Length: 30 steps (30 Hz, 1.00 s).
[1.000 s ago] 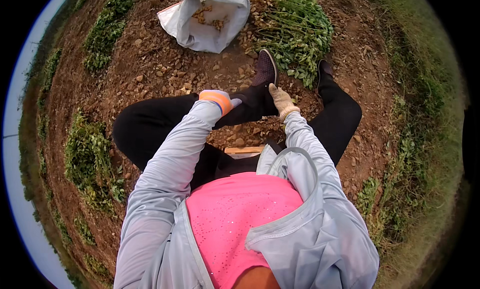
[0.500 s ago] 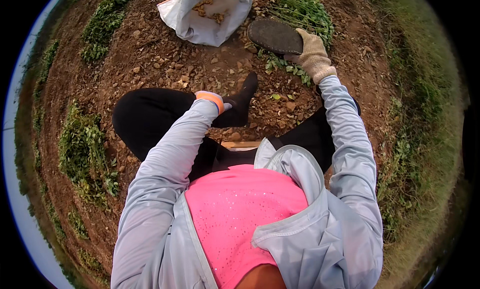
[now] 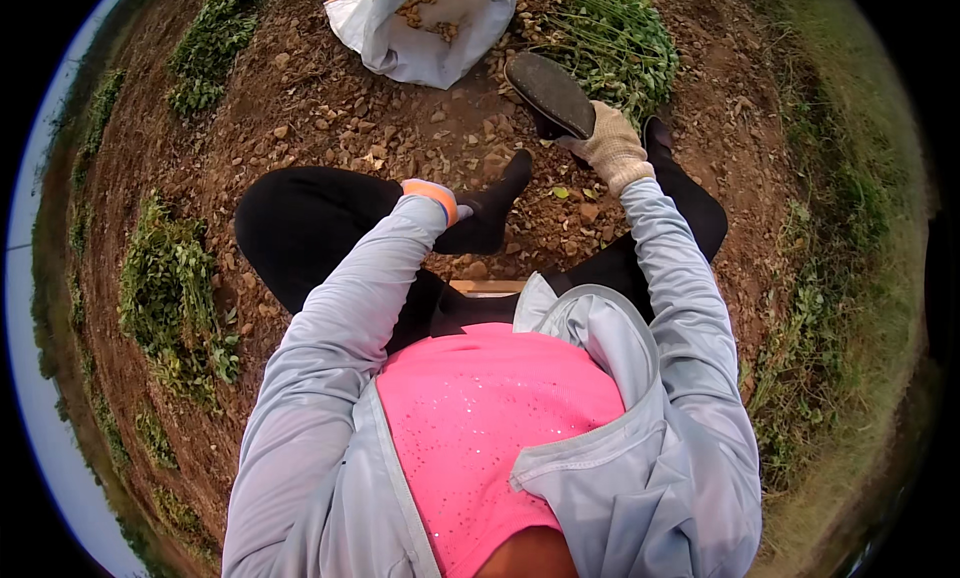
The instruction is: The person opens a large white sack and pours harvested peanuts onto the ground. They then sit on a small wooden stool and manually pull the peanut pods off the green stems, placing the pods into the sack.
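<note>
In my right hand, which wears a beige knit glove, is a dark shoe gripped at one end, with its worn brown sole turned up. The shoe is tilted above the soil, just short of a heap of green plants. My left hand, in a glove with an orange cuff, wraps round the ankle of my bent left leg; most of its fingers are hidden. The black-socked left foot has no shoe on and points away and to the right.
A white sack, its mouth toward me, holds some pale brown pods. Cut green plants lie right of it, and another plant heap is on the left. My right leg is bent. Stony soil and a grassy strip surround me.
My right hand has brought the shoe nearer to me and tilted it more steeply. More of my right lower leg shows behind that hand. The left hand stays at the ankle.
</note>
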### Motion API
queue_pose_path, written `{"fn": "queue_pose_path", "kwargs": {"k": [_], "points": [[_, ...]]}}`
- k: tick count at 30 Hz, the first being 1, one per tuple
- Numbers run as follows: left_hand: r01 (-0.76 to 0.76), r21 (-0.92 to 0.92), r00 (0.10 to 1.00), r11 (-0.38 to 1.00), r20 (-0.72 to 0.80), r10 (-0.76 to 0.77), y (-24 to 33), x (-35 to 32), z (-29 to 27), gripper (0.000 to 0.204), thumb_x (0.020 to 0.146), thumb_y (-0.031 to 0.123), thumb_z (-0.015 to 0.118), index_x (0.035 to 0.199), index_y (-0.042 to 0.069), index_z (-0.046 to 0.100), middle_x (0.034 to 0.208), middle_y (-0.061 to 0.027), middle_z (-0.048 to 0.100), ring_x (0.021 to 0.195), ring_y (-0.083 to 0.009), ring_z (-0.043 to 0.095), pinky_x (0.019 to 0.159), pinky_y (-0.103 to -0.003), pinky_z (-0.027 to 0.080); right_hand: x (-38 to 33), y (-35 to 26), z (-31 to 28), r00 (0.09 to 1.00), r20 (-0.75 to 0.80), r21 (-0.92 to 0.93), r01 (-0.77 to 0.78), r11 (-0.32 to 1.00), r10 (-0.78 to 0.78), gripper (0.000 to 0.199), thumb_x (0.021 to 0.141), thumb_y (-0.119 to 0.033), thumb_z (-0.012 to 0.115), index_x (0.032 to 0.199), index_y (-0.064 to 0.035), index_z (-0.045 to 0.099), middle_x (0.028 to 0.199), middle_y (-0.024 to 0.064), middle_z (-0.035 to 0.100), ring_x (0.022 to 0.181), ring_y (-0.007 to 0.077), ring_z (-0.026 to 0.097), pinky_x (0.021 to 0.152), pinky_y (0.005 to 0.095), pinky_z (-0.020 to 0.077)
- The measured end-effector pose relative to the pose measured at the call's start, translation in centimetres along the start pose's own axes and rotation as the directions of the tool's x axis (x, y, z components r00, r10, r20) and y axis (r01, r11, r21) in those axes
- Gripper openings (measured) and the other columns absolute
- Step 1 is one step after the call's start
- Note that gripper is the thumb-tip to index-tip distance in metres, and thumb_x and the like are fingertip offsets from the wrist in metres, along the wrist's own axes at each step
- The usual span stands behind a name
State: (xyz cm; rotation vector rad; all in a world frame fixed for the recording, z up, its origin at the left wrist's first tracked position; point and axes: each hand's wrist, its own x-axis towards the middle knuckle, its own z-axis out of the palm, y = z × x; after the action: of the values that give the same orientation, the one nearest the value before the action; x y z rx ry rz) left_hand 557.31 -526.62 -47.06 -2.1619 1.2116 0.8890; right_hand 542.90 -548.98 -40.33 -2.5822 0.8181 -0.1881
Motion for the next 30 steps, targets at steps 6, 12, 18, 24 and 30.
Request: {"fn": "queue_pose_path", "kwargs": {"k": [6,12,18,24,30], "points": [[0.0,-0.038,1.0,0.999,0.0,0.0,0.1,0.1,0.0,0.07,0.086,0.065,0.033,0.108,0.006,0.065,0.108,-0.012,0.065,0.106,-0.0283,0.059,0.089,-0.039,0.043,-0.8,-0.3,0.8,0.986,0.098,0.269,-0.159,0.95,0.137,0.059,0.067,-0.032,0.08,0.112,-0.0028,0.057,0.101,0.0162,0.063,0.096,0.0303,0.06,0.084,0.0384,0.0477],[-0.003,-0.027,1.0,1.0,0.026,0.004,-0.4,-0.1,-0.3,0.071,0.087,0.065,0.032,0.108,0.006,0.065,0.109,-0.0114,0.065,0.105,-0.0267,0.06,0.09,-0.038,0.042,-2.2,-0.8,0.0,0.93,0.211,0.357,-0.36,0.862,0.301,0.059,0.076,-0.031,0.071,0.122,-0.0013,0.051,0.113,0.0198,0.06,0.105,0.032,0.057,0.091,0.039,0.0433],[-0.034,0.012,0.999,0.999,-0.034,0.035,1.0,-1.7,-1.2,0.067,0.088,0.062,0.032,0.103,0.007,0.067,0.103,-0.0109,0.067,0.1,-0.0262,0.062,0.084,-0.038,0.044,-1.1,6.5,5.8,0.876,0.246,0.537,-0.48,0.693,0.416,0.093,0.077,-0.064,0.058,0.139,-0.0001,0.03,0.136,0.0188,0.043,0.125,0.031,0.042,0.102,0.0393,0.0334],[-0.017,-0.014,0.996,1.0,-0.091,0.015,0.7,-2.7,-1.6,0.066,0.088,0.061,0.034,0.099,0.007,0.069,0.1,-0.0114,0.067,0.096,-0.0266,0.063,0.082,-0.037,0.045,-0.8,8.9,12.2,0.807,0.435,0.613,-0.59,0.526,0.399,0.097,0.076,-0.072,0.051,0.138,0.0003,0.033,0.139,0.0173,0.04,0.128,0.0299,0.037,0.105,0.0379,0.0282],[-0.046,-0.008,0.989,0.999,-0.142,0.044,1.4,-3.4,-2.5,0.063,0.088,0.059,0.035,0.097,0.007,0.069,0.096,-0.0119,0.068,0.094,-0.0265,0.064,0.082,-0.036,0.046,0.1,15.5,19.1,0.933,0.266,0.485,-0.346,0.803,0.242,0.092,0.077,-0.069,0.053,0.139,-0.0049,0.034,0.142,0.0155,0.036,0.132,0.031,0.031,0.107,0.0371,0.0252]]}}
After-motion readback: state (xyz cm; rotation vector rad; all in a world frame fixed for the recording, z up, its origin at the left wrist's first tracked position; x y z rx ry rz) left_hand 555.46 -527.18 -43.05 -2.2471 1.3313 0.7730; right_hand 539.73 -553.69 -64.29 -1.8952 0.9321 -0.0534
